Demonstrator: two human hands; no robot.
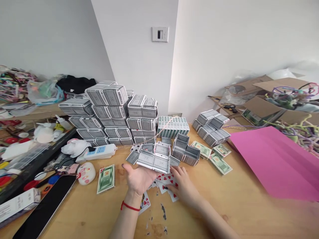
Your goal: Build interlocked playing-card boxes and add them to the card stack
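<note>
My left hand (pixel 141 179) is palm up with its thumb out, bearing a block of folded playing cards (pixel 153 161) with grey patterned backs. Its other fingers are partly hidden beneath the block. My right hand (pixel 185 186) is just to the right, fingers bent and thumb apart from them; the fingertips are close to the block's lower right corner, and I cannot tell if they touch it. Loose playing cards (pixel 164 179), several of them hearts, lie face up beneath both hands. Behind the block stands another folded-card piece (pixel 185 149).
Tall stacks of folded-card blocks (pixel 117 116) stand at the back left, beside a row of green card packs (pixel 173 126). More blocks (pixel 211 127) and card decks (pixel 220 162) sit right, near pink paper (pixel 271 162). Left are a power strip (pixel 99 152), deck (pixel 106 179) and phone (pixel 46 205).
</note>
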